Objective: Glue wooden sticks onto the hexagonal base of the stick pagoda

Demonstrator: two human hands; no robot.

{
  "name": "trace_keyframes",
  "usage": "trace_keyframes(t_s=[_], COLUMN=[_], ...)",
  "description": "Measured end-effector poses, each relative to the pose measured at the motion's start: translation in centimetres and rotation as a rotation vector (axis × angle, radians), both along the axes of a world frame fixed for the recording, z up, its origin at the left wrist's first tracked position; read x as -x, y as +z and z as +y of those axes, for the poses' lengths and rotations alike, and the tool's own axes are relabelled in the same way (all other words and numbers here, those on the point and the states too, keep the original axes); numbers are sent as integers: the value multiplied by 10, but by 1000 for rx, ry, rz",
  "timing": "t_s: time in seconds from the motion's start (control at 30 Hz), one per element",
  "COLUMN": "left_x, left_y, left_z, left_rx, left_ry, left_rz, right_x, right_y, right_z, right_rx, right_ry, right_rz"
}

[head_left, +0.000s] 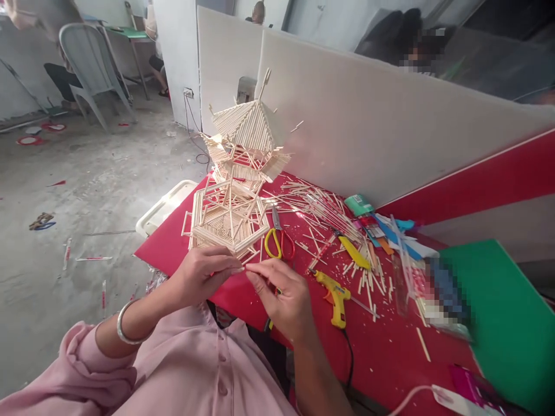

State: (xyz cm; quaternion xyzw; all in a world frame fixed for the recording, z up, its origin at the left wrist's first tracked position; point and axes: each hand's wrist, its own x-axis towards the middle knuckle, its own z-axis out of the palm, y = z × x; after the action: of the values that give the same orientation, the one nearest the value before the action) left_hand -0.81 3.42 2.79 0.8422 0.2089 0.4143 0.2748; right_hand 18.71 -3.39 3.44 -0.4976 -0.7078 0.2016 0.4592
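Close in front of my body, my left hand and my right hand meet at the fingertips. Both are closed in a pinch, and whatever lies between the fingers is too small to make out. Just beyond them sits a hexagonal stick frame built of thin pale wooden sticks. Behind it rises a pagoda-like stick model with a pointed roof. Scissors with one yellow and one red handle lie beside the frame. A yellow glue gun rests to the right of my right hand.
Loose sticks are strewn over the red tabletop. Among them lies a yellow-handled cutter. A white partition stands along the back. To the right are a green board and a power strip. A plastic chair stands far left.
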Motion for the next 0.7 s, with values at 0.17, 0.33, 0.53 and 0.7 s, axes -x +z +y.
trace_keyframes(t_s=[0.17, 0.33, 0.53, 0.7], left_x=[3, 8, 5, 0], left_y=[-1, -2, -1, -5], left_z=[5, 7, 9, 11], left_rx=[-19, 2, -17, 14], left_ry=[10, 31, 172, 450], left_rz=[49, 60, 24, 11], right_x=[11, 11, 12, 12], right_y=[-7, -8, -11, -18], right_z=[15, 21, 30, 45], right_rx=[31, 32, -80, -313], right_ry=[26, 69, -18, -111], right_rz=[13, -29, -154, -440])
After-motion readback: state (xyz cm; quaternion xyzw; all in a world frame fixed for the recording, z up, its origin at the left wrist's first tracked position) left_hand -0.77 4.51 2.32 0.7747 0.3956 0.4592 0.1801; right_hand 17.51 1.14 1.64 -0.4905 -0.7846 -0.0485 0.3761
